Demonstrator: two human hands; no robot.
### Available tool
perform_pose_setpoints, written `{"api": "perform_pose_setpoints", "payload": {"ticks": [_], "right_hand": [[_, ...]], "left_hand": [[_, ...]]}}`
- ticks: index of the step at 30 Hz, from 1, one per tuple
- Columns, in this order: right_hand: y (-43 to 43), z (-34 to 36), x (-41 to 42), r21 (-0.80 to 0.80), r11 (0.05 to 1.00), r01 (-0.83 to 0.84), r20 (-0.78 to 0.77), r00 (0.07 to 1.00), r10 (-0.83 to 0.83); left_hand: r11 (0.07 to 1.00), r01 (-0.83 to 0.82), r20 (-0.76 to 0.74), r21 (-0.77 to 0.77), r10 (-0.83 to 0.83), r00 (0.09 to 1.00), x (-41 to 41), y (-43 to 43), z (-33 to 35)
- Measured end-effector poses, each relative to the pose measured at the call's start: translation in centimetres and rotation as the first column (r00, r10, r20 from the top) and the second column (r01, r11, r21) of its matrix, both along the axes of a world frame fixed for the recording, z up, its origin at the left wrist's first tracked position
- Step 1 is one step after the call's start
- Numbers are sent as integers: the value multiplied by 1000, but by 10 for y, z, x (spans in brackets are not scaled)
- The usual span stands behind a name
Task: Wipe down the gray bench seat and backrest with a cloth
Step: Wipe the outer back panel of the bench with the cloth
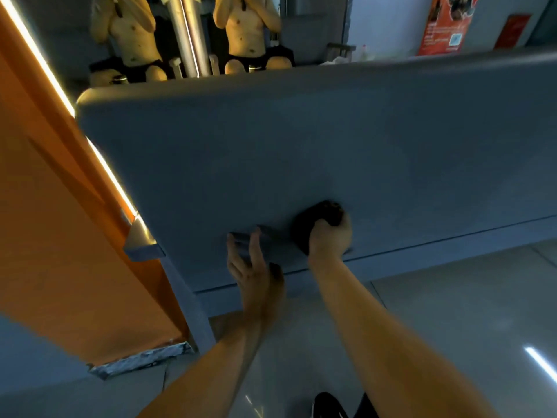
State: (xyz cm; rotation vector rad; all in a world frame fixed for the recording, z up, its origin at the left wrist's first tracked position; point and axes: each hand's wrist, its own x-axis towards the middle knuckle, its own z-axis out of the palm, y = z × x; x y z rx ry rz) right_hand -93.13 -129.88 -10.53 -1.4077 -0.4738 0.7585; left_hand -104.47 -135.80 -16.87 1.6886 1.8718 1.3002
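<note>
Item one, gray bench (301, 152): one broad padded panel that filled most of the head view, its long axis running left to right and rising slightly toward the right, with a rounded upper edge and a seam along the lower one; whether this face was seat or backrest could not be told. Item two, orange wall panel (45, 236), at the bench's left end, with a bright light strip along its edge. Item three, tiled floor (452, 297), below the bench. Item four, mirror (313, 25), above the upper edge. Item five, right hand (330, 238): fingers curled round the cloth, pressing it against the panel just above the seam. Item six, left hand (256, 273): open, fingers loosely spread, just left of the right hand and low on the panel; contact with the surface could not be told. Item seven, cloth (313, 220): dark, bunched, low on the panel and somewhat right of its middle. Judgement: nearly all the gray surface lay upward and to both sides of the cloth, so strokes along the long axis would fall to the right hand, which already held it.
</note>
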Motion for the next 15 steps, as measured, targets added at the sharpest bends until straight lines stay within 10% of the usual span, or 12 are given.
{"api": "perform_pose_setpoints", "payload": {"ticks": [7, 15], "right_hand": [[-14, 73, -38, -59, 957, -283, -327, 912, 249], [-55, 190, 2, -206, 812, -546, -116, 838, 533]], "left_hand": [[994, 52, 190, -93, -34, 981, 10, -4, 98], [940, 60, 656, -337, 189, 731, 50, -18, 222]]}}
